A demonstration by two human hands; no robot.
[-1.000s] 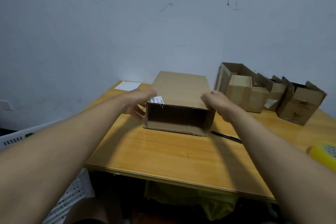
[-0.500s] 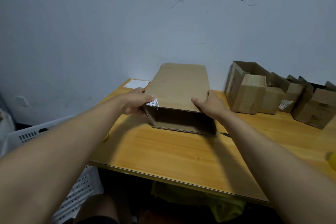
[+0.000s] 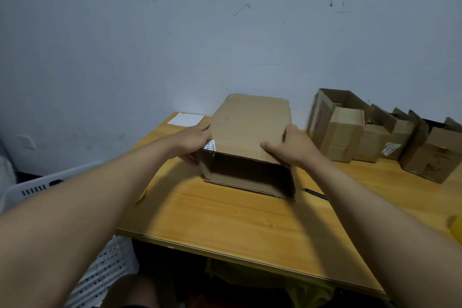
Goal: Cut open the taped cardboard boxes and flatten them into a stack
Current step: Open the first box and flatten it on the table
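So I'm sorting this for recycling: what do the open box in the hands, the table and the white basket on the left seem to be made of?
Open box: matte brown corrugated cardboard; fluting shows along its cut front edge.
Table: wood or wood-look laminate with a smooth, slightly glossy finish; grain lines show, real or printed I cannot tell.
White basket: probably moulded plastic, judging by its slotted, perforated walls.

Dim cool light, soft shadows under forearms, wide-angle edge stretch, slight blur
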